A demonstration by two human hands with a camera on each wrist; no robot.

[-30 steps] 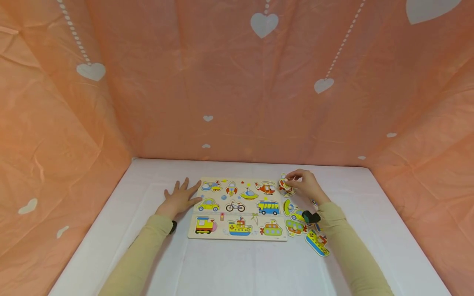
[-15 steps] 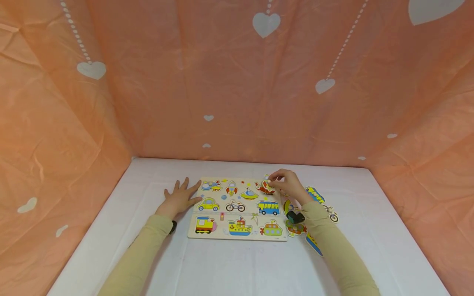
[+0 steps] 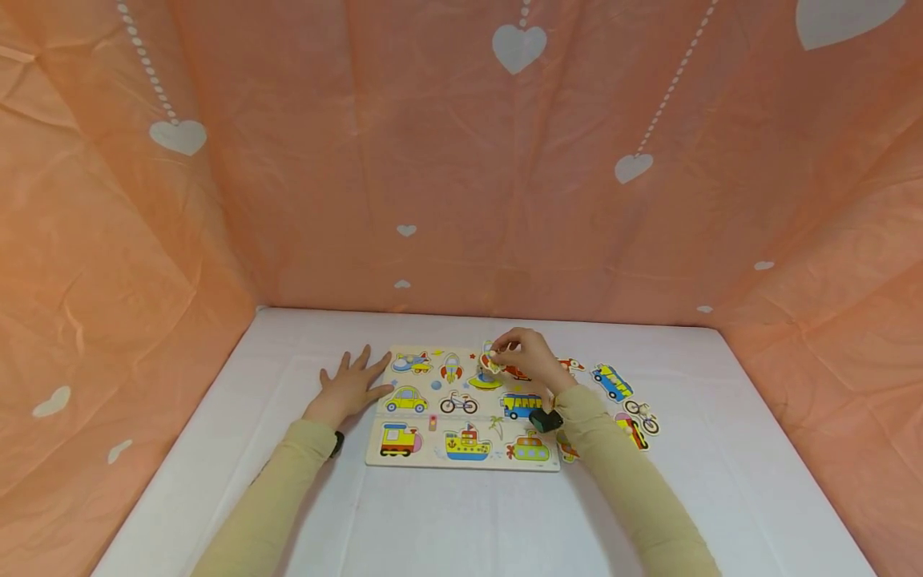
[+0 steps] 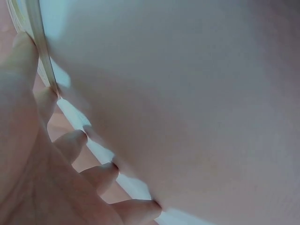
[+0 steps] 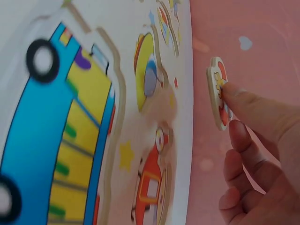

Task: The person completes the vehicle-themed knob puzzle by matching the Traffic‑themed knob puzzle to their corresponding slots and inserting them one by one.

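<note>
My right hand pinches a small rocket puzzle piece by its knob between thumb and fingers. The piece is held up over the top row of the wooden puzzle board, between the printed rocket and helicopter. In the right wrist view the rocket piece stands on edge, apart from the board's surface. My left hand lies spread at the board's left edge; thumb and index finger touch that edge, and the other fingertips rest on the table.
Right of the board lie loose pieces: a helicopter, a bus, a bicycle and a train. The right forearm partly covers others, including a piece by the board's corner. Pink cloth with hearts walls the white table.
My right hand has carried the rocket piece leftward from the loose pieces, across the helicopter picture, to above the board's top row. The left hand has stayed in place.
</note>
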